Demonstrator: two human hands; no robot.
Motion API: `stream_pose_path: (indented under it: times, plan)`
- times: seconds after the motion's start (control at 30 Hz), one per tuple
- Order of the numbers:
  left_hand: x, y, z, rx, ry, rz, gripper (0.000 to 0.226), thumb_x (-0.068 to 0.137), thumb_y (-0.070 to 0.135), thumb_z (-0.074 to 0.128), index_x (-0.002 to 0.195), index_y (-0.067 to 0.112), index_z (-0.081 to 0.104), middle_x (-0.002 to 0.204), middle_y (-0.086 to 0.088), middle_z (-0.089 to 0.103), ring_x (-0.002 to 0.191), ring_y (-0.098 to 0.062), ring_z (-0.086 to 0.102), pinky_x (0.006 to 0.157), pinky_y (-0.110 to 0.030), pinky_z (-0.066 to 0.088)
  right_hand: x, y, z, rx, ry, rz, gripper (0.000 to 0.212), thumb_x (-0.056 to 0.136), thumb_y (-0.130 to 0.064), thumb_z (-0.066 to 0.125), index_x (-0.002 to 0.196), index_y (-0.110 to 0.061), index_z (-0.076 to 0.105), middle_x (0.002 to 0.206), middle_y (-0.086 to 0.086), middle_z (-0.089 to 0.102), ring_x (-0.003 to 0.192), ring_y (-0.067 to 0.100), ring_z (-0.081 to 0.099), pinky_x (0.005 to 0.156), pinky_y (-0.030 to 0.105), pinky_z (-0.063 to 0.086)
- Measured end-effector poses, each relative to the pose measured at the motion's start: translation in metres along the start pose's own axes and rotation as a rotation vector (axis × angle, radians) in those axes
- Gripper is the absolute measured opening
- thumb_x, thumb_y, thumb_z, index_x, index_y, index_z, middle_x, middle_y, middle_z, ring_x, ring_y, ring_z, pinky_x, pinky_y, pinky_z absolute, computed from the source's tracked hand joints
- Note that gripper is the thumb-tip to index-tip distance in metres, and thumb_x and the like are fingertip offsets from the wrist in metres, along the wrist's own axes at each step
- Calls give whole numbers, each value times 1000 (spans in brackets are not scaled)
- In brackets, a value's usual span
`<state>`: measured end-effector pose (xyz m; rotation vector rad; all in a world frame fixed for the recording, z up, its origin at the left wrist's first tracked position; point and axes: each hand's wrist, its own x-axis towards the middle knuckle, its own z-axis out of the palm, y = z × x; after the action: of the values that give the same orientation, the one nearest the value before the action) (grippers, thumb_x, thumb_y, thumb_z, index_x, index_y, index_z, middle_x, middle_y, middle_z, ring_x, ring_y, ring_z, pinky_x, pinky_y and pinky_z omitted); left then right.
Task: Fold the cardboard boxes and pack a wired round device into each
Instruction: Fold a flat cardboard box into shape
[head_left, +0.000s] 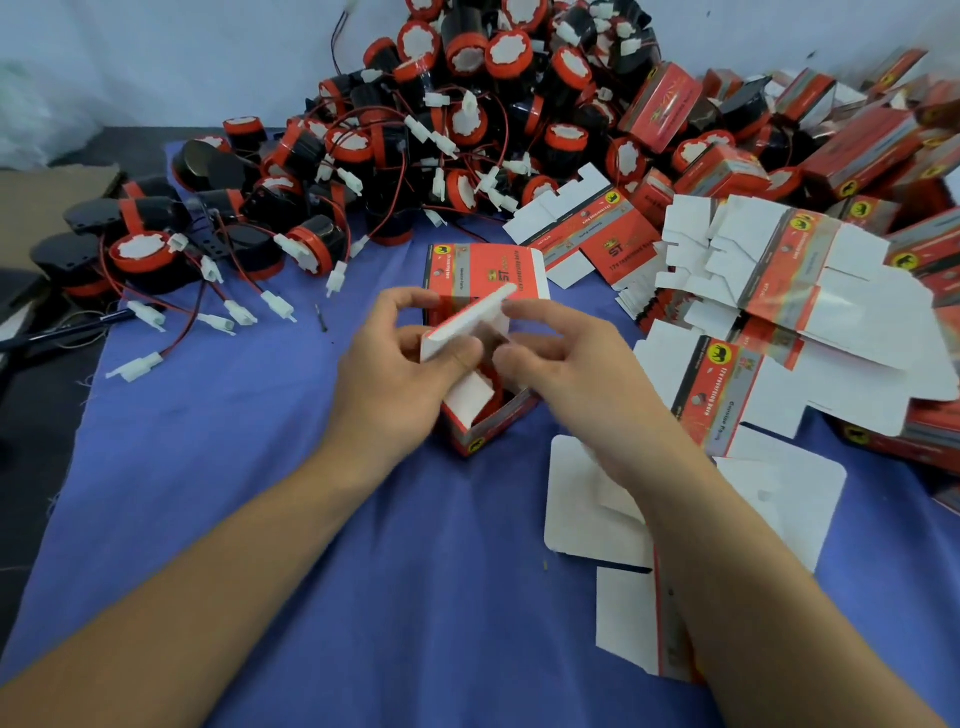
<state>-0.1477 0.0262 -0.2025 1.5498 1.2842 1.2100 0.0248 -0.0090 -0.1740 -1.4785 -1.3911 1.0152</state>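
A red printed cardboard box (480, 275) stands open on the blue cloth in the middle of the view, its white flaps raised. My left hand (400, 358) pinches a white flap at the box's left side. My right hand (556, 358) touches the same flap from the right, fingers curled. The inside of the box is mostly hidden by my hands. A big heap of round black-and-red devices (467, 104) with red and black wires and white plugs lies behind the box and to its left.
Flat unfolded boxes (779, 291) are stacked on the right, and one flat blank (613, 519) lies under my right forearm. Folded red boxes (857, 150) pile up at the back right. The blue cloth (234, 467) covers the table. Brown cardboard (47, 208) lies at the far left.
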Motion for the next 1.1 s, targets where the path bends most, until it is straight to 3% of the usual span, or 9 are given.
stream_pose_path:
  times: [0.1, 0.2, 0.27, 0.33, 0.4, 0.57, 0.67, 0.8, 1.1]
  plan:
    - [1, -2, 0, 38, -75, 14, 32, 86, 15, 82, 110, 29, 65, 80, 22, 76, 68, 1, 72, 58, -13, 51, -1, 0, 5, 33, 160, 36, 21, 98, -31, 59, 105, -29, 78, 91, -3, 79, 92, 21, 74, 91, 50, 57]
    - [5, -2, -5, 30, -118, 15, 33, 85, 14, 84, 109, 30, 69, 88, 19, 77, 76, -3, 74, 66, -21, 57, -3, 0, 3, -87, 333, -6, 16, 90, -22, 67, 102, -33, 66, 89, -12, 77, 80, 7, 71, 76, 38, 58]
    - [6, -2, -7, 27, -142, 15, 33, 81, 23, 86, 108, 32, 71, 94, 19, 77, 81, -4, 75, 70, -24, 59, -5, -4, 0, -170, 362, -129, 29, 84, -8, 70, 89, -33, 57, 114, -19, 72, 101, 4, 68, 85, 35, 57]
    - [6, 0, -7, 16, -154, 20, 35, 75, 36, 85, 107, 33, 73, 97, 18, 77, 84, -5, 74, 73, -27, 60, -7, -9, -4, -343, 264, -251, 32, 81, 1, 66, 77, -30, 65, 137, -16, 63, 130, 10, 55, 104, 33, 48]
    - [7, 2, -8, 17, -167, 37, 34, 73, 36, 83, 106, 33, 74, 98, 18, 77, 86, -5, 74, 78, -31, 61, -9, -13, -7, -540, 129, -281, 30, 81, -5, 65, 82, -32, 78, 142, -17, 59, 137, 8, 48, 108, 29, 42]
    - [12, 4, -12, 39, -211, 31, 29, 69, 30, 83, 95, 40, 75, 95, 18, 78, 88, -8, 74, 84, -40, 61, -12, -24, -31, -639, -103, -106, 4, 76, -45, 78, 74, -42, 78, 103, -30, 71, 93, -16, 58, 73, 8, 45]
    - [14, 5, -14, 43, -224, 38, 27, 71, 25, 87, 91, 40, 75, 90, 17, 78, 84, -9, 75, 83, -43, 62, -11, -27, -37, -648, -196, -17, 7, 82, -42, 76, 77, -43, 80, 90, -25, 74, 84, -6, 63, 77, 24, 55]
    - [16, 8, -16, 72, -282, 63, 31, 80, 14, 88, 94, 39, 76, 92, 14, 78, 84, -12, 76, 83, -47, 62, -9, -23, -19, -628, -44, -38, 15, 86, -29, 73, 72, -28, 79, 70, -11, 72, 72, 10, 63, 64, 27, 52]
    - [8, 2, -12, 12, -317, 44, 21, 74, 28, 79, 93, 37, 80, 88, 8, 79, 83, -13, 76, 78, -44, 62, -3, -14, 17, -968, 318, -101, 11, 79, -41, 79, 87, -34, 78, 78, -7, 54, 83, 20, 58, 61, 28, 34]
